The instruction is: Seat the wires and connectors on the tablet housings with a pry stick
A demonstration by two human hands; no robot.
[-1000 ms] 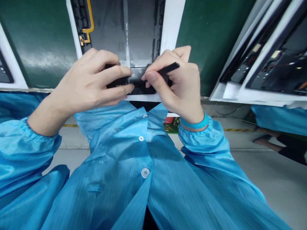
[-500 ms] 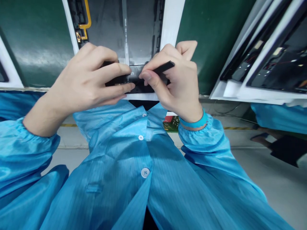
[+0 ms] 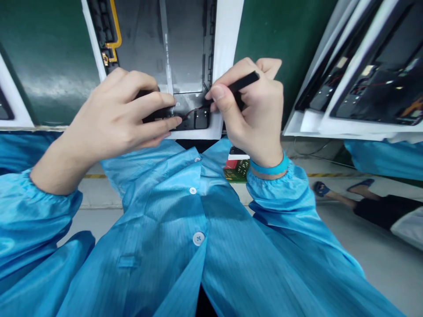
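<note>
A white-framed electronic panel lies with its dark metal back facing up, and a yellow flex cable runs along its upper left. My left hand grips a black part at the panel's lower end, with the fingers hiding most of it. My right hand pinches a black plastic spudger, its tip near a thin dark wire with a red section. Next to that wire sits a small black connector block, apart from my right fingers.
The panel rests on a glossy green bench. More white-framed panels stand at the right. Below lies a circuit board. A blue-sleeved person's arm and legs show at the right.
My right hand has moved right and away from the panel's lower end, uncovering the connector block and thin wire. The spudger moved with it. My left hand stays on the black part.
</note>
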